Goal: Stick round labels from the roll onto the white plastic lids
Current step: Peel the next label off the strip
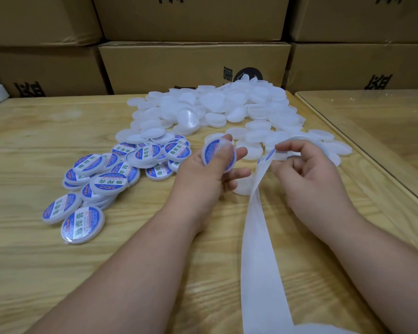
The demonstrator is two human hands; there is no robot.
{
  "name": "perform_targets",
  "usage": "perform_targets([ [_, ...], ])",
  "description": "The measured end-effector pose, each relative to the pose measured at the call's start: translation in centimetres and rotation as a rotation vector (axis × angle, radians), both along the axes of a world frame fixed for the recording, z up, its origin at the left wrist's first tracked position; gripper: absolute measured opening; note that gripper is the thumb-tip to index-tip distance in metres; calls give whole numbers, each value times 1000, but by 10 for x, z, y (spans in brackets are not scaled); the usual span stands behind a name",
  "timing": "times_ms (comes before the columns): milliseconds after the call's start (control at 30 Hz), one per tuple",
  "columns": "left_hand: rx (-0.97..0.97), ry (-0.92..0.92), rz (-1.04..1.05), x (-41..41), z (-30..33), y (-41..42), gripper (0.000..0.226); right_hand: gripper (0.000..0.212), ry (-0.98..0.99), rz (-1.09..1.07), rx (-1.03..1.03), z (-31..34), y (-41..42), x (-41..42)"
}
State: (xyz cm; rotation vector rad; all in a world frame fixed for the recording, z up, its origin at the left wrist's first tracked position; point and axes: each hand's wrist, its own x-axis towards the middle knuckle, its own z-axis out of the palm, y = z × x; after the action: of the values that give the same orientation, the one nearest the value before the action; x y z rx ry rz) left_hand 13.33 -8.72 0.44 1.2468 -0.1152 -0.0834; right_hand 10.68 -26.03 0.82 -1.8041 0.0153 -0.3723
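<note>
Labelled lids (99,182) pile up on the left of the wooden table (34,273). Left hand (203,174) grips a lid (218,155), thumb pressing its label. Right hand (309,174) pinches the backing strip (258,237), maybe peeling a label. Blank lids (227,109) heaped behind.

labelled lids (82,224): blue round labels, white band reading 助焊膏. cardboard boxes (193,66): black characters, cut off, unreadable.
</note>
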Motion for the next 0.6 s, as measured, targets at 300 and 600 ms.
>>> perform_targets([
  [300,-350,187,195,10,3,-1,56,25,28,26,-192,-2,0,-2],
  [600,-473,113,431,17,5,16,61,6,-13,-89,-29,-1,-1,1],
])
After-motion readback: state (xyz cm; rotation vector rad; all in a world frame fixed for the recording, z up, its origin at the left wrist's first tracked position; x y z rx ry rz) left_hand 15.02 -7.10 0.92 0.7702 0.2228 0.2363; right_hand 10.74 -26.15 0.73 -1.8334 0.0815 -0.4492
